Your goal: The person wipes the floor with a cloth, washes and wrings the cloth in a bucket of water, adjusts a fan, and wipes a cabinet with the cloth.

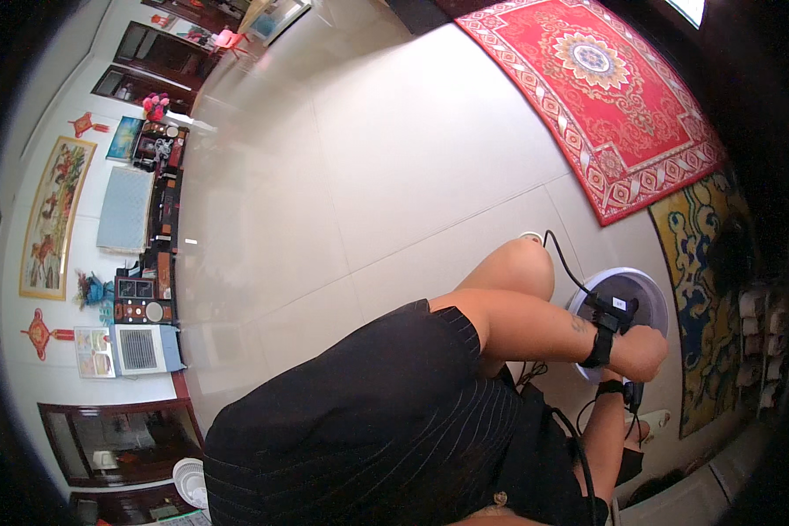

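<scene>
A pale plastic bucket stands on the floor before me, with a dark inside whose contents I cannot make out. Over its near rim is my left hand, the fingers curled and turned away, so what they hold is hidden. A black strap with a small dark device circles that wrist. My right hand is largely covered by the left one, at the bucket's lower side. Another black strap sits on the right wrist.
A black cable runs to the left wrist device; other cables lie beside my knee. Beyond the bucket are a yellow-and-blue patterned mat and a red floral rug. An air cooler and a white fan stand farther off.
</scene>
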